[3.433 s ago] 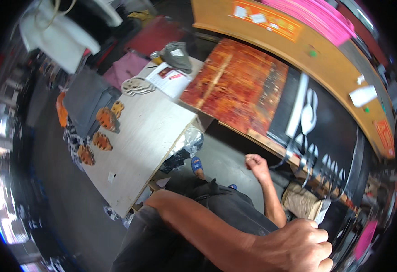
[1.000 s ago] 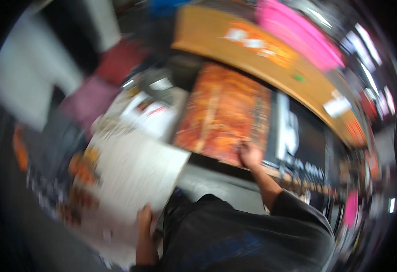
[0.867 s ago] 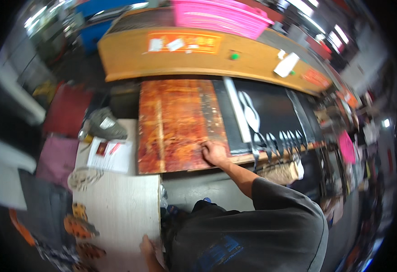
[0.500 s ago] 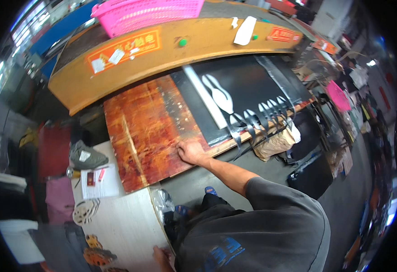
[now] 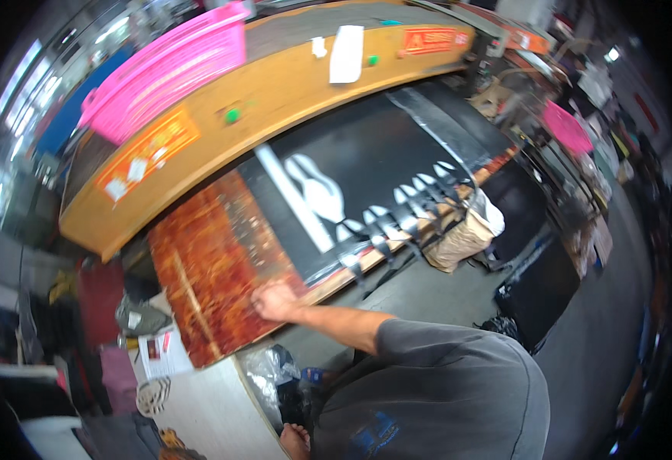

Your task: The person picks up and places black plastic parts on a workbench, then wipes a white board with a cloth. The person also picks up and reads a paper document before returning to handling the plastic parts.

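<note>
My right hand rests on the reddish-brown wooden board, near its front edge. Its fingers are curled in, and nothing shows in them. Beside the board lies a black sheet carrying a white strip and a white looped piece. Several dark straps with pale shiny faces hang over the front edge. Low in view, my left hand is by the side of a pale tabletop, its fingers bent; whatever they may hold is hidden.
A yellow machine beam spans the back, with a pink basket on top. A brown paper bag stands below the straps. Papers and a grey-green bundle lie at left. Clear plastic hangs beside the pale table.
The view has swung to the right, so the bench and beam sit farther left. My right hand keeps its place on the board, fingers still curled. My left hand stays low beside the pale table.
</note>
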`<state>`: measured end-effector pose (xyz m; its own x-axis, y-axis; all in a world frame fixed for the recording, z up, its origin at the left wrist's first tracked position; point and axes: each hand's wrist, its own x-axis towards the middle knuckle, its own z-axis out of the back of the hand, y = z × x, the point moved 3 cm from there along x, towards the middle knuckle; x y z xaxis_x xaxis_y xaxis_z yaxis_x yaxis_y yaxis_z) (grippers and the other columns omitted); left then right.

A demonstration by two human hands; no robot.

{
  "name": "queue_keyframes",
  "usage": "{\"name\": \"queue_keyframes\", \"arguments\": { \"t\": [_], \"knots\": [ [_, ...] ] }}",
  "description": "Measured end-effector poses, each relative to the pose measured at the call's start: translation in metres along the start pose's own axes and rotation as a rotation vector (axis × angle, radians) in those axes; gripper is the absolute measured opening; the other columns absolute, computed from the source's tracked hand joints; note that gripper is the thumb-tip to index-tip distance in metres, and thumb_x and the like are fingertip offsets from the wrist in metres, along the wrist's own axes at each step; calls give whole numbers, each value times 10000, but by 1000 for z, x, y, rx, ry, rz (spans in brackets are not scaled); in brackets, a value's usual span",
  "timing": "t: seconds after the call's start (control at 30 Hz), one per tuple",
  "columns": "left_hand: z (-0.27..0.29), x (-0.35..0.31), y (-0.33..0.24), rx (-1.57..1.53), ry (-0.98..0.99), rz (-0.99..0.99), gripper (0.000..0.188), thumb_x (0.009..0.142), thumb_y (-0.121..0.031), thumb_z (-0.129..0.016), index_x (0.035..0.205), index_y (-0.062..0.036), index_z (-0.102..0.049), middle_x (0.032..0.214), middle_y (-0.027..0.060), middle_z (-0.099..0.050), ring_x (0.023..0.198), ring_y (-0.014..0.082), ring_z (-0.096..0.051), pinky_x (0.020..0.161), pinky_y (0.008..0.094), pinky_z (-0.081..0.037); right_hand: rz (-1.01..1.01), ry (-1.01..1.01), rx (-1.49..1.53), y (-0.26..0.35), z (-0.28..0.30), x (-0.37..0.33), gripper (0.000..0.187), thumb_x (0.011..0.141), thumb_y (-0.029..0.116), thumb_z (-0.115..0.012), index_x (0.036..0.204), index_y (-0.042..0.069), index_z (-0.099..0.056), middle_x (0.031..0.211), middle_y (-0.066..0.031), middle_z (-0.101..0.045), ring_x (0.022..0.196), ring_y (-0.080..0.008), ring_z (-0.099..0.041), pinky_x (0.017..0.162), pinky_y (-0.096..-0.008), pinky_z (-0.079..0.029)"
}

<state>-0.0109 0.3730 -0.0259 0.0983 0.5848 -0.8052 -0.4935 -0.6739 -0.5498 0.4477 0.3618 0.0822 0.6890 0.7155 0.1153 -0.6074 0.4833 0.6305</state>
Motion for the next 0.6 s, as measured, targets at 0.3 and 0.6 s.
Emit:
{"name": "queue_keyframes", "arguments": {
  "t": [0.3, 0.6],
  "knots": [
    [-186, -59, -152, 182, 313, -507, 366, 1079, -344, -512, 855, -73, -611, 690, 41, -643, 537, 113, -576, 481, 252, -465, 66, -71, 782, -54, 70, -114, 193, 977, 209, -643, 1046, 36, -693, 983, -132, -719, 936, -257, -706, 839, -383, -552],
    [-445, -169, -255, 503, 802, -803, 378, 1069, -346, -563, 911, -19, -665, 750, 43, -673, 622, 104, -606, 588, 251, -502, -770, -272, 851, -196, 185, -291, 193, 975, 187, -675, 1105, 55, -728, 962, -50, -741, 903, -125, -674, 825, -306, -550]
  ]
}}
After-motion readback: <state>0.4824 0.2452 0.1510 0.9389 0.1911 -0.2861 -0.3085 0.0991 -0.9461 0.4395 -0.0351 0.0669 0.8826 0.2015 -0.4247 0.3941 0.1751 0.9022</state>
